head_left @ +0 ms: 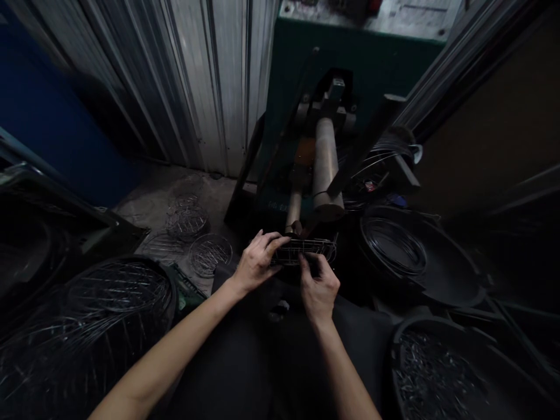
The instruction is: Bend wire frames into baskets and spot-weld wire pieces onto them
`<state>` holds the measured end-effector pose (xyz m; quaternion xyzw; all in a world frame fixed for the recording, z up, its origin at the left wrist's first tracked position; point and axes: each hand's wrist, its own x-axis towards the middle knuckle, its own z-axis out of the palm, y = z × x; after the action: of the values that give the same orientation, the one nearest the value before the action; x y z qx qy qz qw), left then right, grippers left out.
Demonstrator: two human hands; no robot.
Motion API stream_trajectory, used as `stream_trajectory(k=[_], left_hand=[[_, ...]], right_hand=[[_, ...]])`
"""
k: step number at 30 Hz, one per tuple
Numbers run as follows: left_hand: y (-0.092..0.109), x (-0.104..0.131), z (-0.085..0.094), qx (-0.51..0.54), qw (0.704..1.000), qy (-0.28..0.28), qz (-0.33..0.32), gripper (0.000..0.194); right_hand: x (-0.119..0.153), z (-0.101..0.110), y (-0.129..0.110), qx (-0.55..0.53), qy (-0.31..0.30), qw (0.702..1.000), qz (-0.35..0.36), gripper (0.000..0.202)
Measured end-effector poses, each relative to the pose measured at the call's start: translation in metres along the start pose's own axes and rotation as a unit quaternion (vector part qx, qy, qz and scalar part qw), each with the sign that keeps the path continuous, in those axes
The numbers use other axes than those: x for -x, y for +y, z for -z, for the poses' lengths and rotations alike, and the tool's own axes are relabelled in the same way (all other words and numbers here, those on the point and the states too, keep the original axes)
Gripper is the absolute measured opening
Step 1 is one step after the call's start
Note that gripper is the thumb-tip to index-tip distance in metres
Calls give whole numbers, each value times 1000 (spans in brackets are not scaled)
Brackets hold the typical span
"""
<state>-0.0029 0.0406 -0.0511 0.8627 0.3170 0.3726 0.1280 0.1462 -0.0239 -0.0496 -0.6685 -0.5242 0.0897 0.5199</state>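
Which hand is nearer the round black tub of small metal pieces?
Right. The right hand is up and left of the tub in the picture; the left hand lies farther left.

"What stands beyond the grip?"
"A pale corrugated metal wall (192, 70), running off to the left."
"And the floor (216, 201)?"
"Grey, showing at the wall's foot, beyond and left of the grip."
"Farther left?"
"A deep blue panel (48, 111); well right of the grip, a brownish surface (494, 116)."
"The light?"
"Dim, palest on the wall's ridges."
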Motion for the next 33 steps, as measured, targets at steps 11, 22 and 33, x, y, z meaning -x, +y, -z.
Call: stream_trajectory(k=[11,22,33], left_hand=[[-6,-1,-1,-43,999,8,-14,53],[17,0,17,-16,999,-19,29,57],[51,35,-11,65,964,-249,62,67]], right_hand=[[-2,-6,3,-7,-1,1000,-13,23],[37,81,4,26,34,997,-71,31],[166,252,213,389,-226,800,-397,16]])
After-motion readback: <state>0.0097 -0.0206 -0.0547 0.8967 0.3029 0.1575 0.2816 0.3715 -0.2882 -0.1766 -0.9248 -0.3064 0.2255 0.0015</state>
